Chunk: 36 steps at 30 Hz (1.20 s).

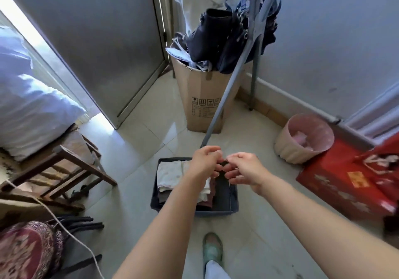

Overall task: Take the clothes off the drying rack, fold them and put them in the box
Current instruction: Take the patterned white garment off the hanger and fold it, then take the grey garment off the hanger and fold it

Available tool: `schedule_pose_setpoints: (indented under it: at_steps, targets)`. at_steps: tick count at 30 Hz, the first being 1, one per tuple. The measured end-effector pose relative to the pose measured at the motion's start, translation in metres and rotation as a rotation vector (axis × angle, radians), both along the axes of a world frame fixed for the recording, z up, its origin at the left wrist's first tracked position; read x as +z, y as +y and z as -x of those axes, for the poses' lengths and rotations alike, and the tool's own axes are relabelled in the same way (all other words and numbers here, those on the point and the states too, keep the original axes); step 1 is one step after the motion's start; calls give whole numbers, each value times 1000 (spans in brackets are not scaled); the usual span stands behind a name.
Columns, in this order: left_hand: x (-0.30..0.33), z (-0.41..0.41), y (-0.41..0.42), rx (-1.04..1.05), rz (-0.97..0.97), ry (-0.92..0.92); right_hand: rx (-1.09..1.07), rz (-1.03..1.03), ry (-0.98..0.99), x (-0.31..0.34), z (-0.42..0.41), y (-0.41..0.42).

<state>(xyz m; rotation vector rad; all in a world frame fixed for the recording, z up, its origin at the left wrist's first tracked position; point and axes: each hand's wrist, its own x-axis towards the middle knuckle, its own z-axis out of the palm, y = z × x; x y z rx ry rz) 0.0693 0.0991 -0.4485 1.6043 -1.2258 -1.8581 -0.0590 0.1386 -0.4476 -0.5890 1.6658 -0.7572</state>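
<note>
Some of the job looks done: folded clothes (170,177) already sit in the dark box (234,196) on the floor, just past the person's foot at 6 o'clock. Both hands meet over the box, the left hand (204,162) and right hand (244,169) with fingers curled, but I cannot tell if they hold anything. The drying rack (228,84) stands at 12 o'clock with its top cut off, so any clothes left on it are hidden.

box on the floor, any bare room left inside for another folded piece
Yes: the right side of the dark box is bare to its bottom, bordered by the right wall and the folded clothes. The left and middle are crowded with stacks. Both hands, left hand and right hand, hover above it.
</note>
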Motion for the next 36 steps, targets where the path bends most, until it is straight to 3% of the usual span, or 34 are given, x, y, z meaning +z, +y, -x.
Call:
schedule_pose_setpoints:
  at_steps: [14, 20, 24, 36]
  targets:
    - [141, 78, 173, -376, 191, 37, -153, 156, 104, 149, 84, 206]
    - [190, 167, 238, -554, 309, 97, -218, 122, 151, 184, 168, 303]
    - [206, 237, 298, -680, 358, 128, -404, 162, 194, 206, 231, 384]
    - [259, 452, 588, -1169, 356, 279, -768, 267, 329, 271, 398, 689]
